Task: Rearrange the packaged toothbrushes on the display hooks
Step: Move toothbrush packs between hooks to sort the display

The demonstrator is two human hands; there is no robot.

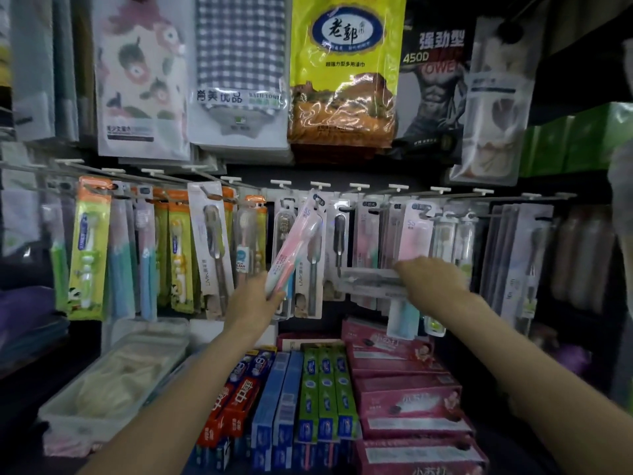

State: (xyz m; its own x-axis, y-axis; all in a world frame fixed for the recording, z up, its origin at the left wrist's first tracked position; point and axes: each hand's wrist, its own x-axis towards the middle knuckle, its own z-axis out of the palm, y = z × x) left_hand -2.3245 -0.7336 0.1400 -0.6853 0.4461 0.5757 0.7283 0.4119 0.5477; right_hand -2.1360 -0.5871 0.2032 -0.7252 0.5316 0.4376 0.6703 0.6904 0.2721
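Holding a pink toothbrush pack by its lower end, left hand with fingers curled round the bottom edge. Tilted, that pack, its top leaning right toward the row of display hooks and overlapping the grey-handled pack hung behind it. Pale pink body, white and light-blue lower end, small red print along the side, clear glossy wrap.

Reached further right, the right hand, knuckles up, fingers curled onto a clear pack lying crosswise in front of the hung ones; grip itself hidden under the hand, so hard to tell beyond that. Just above that hand, a pale pink card pack hung from its hook.

Hung along the same row to the left: a green and yellow child's toothbrush pack, teal and blue ones beside it, orange-topped ones further in. All upright, a few slightly askew.

Above the hooks, bagged towels: a floral one, a checked one, a yellow bag.

Below, on the shelf, toothpaste boxes in red, blue, green and pink, laid flat side by side, and a clear plastic tub at the left.
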